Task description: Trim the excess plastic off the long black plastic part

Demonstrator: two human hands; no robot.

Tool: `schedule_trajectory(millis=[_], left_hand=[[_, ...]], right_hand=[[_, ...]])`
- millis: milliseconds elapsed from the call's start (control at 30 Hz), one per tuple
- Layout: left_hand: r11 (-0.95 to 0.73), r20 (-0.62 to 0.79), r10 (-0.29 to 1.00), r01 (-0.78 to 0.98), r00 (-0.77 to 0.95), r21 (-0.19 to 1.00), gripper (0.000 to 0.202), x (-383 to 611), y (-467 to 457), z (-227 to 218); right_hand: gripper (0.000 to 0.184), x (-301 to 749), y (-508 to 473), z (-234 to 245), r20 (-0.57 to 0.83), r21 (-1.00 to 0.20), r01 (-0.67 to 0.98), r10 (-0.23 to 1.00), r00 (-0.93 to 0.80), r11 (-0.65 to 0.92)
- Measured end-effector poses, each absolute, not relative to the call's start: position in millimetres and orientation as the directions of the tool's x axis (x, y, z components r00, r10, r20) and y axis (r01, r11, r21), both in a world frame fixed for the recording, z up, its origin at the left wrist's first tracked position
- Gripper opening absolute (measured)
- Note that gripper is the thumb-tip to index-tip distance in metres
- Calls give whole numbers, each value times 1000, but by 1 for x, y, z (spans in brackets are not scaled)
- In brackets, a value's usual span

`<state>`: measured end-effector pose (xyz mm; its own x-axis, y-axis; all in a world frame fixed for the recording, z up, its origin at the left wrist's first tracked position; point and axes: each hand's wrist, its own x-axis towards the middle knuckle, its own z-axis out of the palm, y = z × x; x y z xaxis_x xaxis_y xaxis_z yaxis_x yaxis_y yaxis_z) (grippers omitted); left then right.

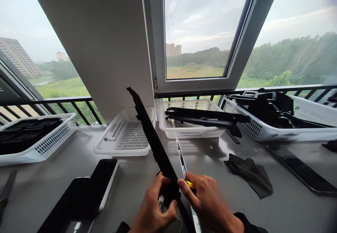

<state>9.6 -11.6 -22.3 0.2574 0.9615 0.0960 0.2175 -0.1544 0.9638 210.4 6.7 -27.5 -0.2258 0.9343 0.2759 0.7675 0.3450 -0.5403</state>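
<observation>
Head view: the lower end of the long black plastic strip (151, 134) is hidden inside the left hand (154, 208), whose fingers are curled tight around it. Its top rises, tilted left, over the grey tabletop (289, 205). The right hand (207, 199), blurred, pinches the strip just right of the left hand, with a small yellow piece (190, 184) half covered by its fingers. One thin silver metal strip (181, 155) lies just right of the black strip. Behind it stand four white perforated plastic baskets (119, 152): one empty, three holding black parts too tangled to count. One crumpled black cloth (250, 175) lies well to its right.
</observation>
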Motion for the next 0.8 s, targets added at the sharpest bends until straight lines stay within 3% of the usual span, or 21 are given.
schedule_trajectory(millis=[400,567,633,800], left_hand=[[-170,105,955,224,276,960,30,10,-12,-21],[-231,174,958,253,230,940,20,4,-15,-25],[-238,184,960,265,212,934,6,4,-14,-28],[-199,163,968,185,192,962,42,6,-10,-33]], right_hand=[[73,213,9,-25,255,-558,770,947,-197,310],[73,219,14,-22,218,-548,781,952,-214,301],[71,219,14,-24,183,-525,790,949,-257,315],[68,215,14,-32,156,-479,816,946,-284,324]])
